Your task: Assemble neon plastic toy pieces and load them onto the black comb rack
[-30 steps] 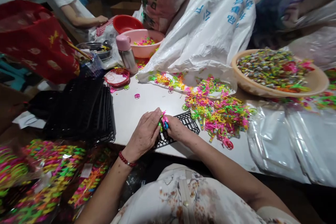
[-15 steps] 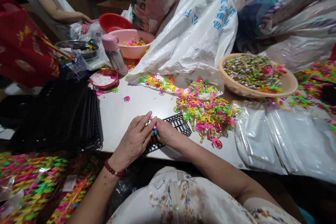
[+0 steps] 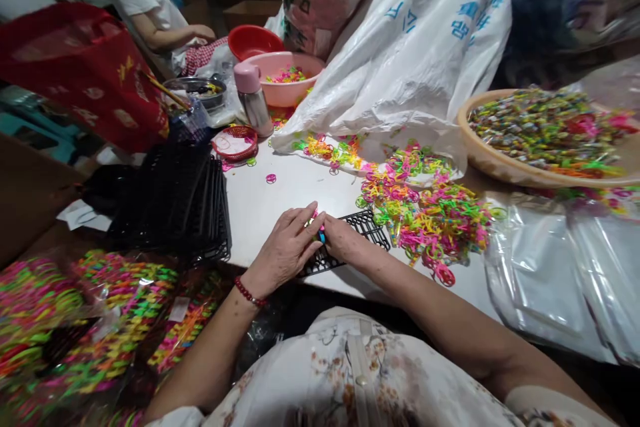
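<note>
My left hand (image 3: 286, 247), with a red bead bracelet at the wrist, and my right hand (image 3: 345, 239) meet over a black plastic grid tray (image 3: 367, 230). Between their fingertips is a small colourful plastic piece (image 3: 321, 237), with pink and blue parts showing; both hands are closed on it. My fingers hide most of the piece and part of the tray. To the right of the tray lies a heap of bright plastic pieces (image 3: 435, 213), spilling from the mouth of a white sack (image 3: 390, 67).
A stack of black trays (image 3: 175, 207) stands at the left. Behind are a red basket (image 3: 235, 143), a flask (image 3: 254, 100) and a pink basin (image 3: 295, 90). At the right are a full tan basin (image 3: 525, 177) and clear bags (image 3: 540, 267). A person (image 3: 160, 20) sits at the back left.
The view has swung left, so everything appears farther right. My hands stay together over the tray on the small piece. The other person's arm has drawn back.
</note>
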A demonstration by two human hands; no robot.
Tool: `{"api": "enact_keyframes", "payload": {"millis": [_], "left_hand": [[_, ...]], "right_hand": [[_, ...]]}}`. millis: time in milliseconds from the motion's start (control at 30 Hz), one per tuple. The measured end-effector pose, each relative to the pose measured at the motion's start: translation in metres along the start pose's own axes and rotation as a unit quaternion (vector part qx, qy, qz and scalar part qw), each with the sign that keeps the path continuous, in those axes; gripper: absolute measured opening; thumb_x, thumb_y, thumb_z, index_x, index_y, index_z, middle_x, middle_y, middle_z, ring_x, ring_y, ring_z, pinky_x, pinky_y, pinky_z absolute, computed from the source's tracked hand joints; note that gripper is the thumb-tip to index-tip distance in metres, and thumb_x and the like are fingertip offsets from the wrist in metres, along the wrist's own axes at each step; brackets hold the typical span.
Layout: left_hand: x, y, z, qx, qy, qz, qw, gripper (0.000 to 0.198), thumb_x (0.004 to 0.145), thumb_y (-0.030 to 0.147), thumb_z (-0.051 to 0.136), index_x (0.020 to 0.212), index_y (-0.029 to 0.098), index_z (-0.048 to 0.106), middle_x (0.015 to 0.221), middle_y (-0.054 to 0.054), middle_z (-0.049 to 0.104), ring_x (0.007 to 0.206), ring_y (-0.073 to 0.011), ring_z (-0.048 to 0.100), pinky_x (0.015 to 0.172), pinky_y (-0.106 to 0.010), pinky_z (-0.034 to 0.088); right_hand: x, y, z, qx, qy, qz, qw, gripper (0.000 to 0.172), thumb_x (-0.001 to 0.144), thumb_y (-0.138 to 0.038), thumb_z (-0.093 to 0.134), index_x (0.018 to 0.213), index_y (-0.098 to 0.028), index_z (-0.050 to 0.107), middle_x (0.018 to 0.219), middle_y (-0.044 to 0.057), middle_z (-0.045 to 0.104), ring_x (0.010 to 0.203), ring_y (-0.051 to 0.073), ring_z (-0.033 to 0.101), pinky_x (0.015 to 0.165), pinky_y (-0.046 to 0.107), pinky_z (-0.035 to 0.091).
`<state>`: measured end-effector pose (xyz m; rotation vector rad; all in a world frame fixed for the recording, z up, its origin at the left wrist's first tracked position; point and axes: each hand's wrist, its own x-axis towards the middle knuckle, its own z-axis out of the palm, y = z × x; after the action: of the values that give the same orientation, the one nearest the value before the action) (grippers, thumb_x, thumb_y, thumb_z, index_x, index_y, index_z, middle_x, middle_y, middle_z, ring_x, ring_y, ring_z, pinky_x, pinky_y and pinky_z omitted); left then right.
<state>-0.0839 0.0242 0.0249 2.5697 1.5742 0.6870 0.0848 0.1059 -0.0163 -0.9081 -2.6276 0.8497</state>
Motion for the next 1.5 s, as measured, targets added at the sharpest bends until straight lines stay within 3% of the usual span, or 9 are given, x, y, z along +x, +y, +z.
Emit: {"api": "enact_keyframes", "payload": {"millis": [233,433,600,733,933,1167,1333,1433,1500], "left_hand": [[0.001,0.0,0.003,0.036,0.015,0.004,0.999,0.053,0.096,0.031,0.051,0.147,0.022,0.042,0.155,-0.011,0.039,0.132,-0.0288,0.043,0.113,-0.054,0.035],[0.002,-0.001,0.0,0.092,0.035,0.039,0.994,0.053,0.095,0.037,0.055,0.145,0.025,0.043,0.153,-0.013,0.042,0.142,-0.0332,0.036,0.117,-0.065,0.011],[0.006,0.002,0.009,0.056,0.081,0.054,0.994,0.044,0.094,0.031,0.058,0.136,0.022,0.05,0.142,-0.011,0.056,0.138,-0.028,0.044,0.113,-0.052,0.028],[0.006,0.008,0.014,0.042,0.114,0.023,0.992,0.036,0.094,0.023,0.057,0.129,0.019,0.053,0.139,-0.013,0.058,0.136,-0.027,0.047,0.105,-0.047,0.038],[0.006,0.012,0.014,0.039,0.097,0.004,0.994,0.037,0.094,0.02,0.055,0.131,0.018,0.05,0.142,-0.013,0.055,0.138,-0.0241,0.045,0.109,-0.046,0.037],[0.008,0.016,0.009,0.039,0.078,-0.026,0.996,0.035,0.097,0.024,0.051,0.132,0.02,0.05,0.142,-0.01,0.056,0.137,-0.0246,0.047,0.12,-0.062,0.004],[0.006,0.016,0.005,0.017,0.054,-0.03,0.998,0.05,0.098,0.023,0.047,0.146,0.022,0.037,0.145,-0.01,0.053,0.14,-0.0226,0.042,0.121,-0.06,0.002],[0.005,0.015,0.004,0.013,0.045,-0.03,0.998,0.06,0.098,0.023,0.047,0.153,0.023,0.024,0.148,-0.01,0.05,0.142,-0.0228,0.04,0.122,-0.059,0.002],[0.005,0.014,0.005,0.014,0.043,-0.031,0.999,0.065,0.098,0.024,0.047,0.156,0.023,0.017,0.149,-0.011,0.048,0.142,-0.0234,0.039,0.122,-0.059,0.003]], "right_hand": [[-0.019,-0.005,-0.021,-0.013,0.059,0.01,0.998,0.019,0.09,-0.014,0.057,0.109,-0.016,0.058,0.108,0.009,0.063,0.099,0.019,0.061,0.087,0.029,0.047],[-0.087,0.019,-0.073,-0.238,0.152,0.265,0.922,0.021,0.097,-0.039,0.054,0.096,-0.017,0.056,0.093,0.009,0.066,0.083,0.022,0.062,0.068,0.028,0.039],[-0.097,0.038,-0.086,-0.269,0.095,0.34,0.896,0.019,0.094,-0.035,0.058,0.1,-0.017,0.054,0.091,0.009,0.068,0.081,0.022,0.065,0.063,0.028,0.035],[-0.095,0.038,-0.085,-0.207,0.139,0.37,0.895,0.016,0.092,-0.026,0.056,0.104,-0.017,0.054,0.087,0.009,0.07,0.078,0.023,0.065,0.065,0.028,0.037],[-0.099,0.037,-0.07,-0.127,0.272,0.3,0.905,0.04,0.087,-0.024,0.053,0.125,-0.014,0.051,0.098,0.011,0.07,0.081,0.023,0.064,0.071,0.031,0.043],[-0.085,0.041,-0.079,0.047,0.388,0.279,0.877,0.026,0.087,-0.043,0.057,0.093,-0.019,0.063,0.073,0.001,0.063,0.062,0.015,0.054,0.062,0.027,0.042],[-0.059,0.031,-0.081,0.212,0.348,0.22,0.886,0.033,0.077,-0.051,0.07,0.087,-0.02,0.06,0.075,-0.001,0.062,0.063,0.014,0.053,0.06,0.027,0.044],[-0.038,0.016,-0.051,0.363,0.308,0.168,0.863,0.037,0.078,-0.053,0.068,0.095,-0.022,0.058,0.087,0.001,0.065,0.07,0.015,0.06,0.064,0.028,0.05],[-0.025,0.008,-0.026,0.342,0.264,0.152,0.889,0.028,0.083,-0.049,0.064,0.091,-0.022,0.059,0.081,0.0,0.065,0.067,0.015,0.059,0.064,0.028,0.049]]}}
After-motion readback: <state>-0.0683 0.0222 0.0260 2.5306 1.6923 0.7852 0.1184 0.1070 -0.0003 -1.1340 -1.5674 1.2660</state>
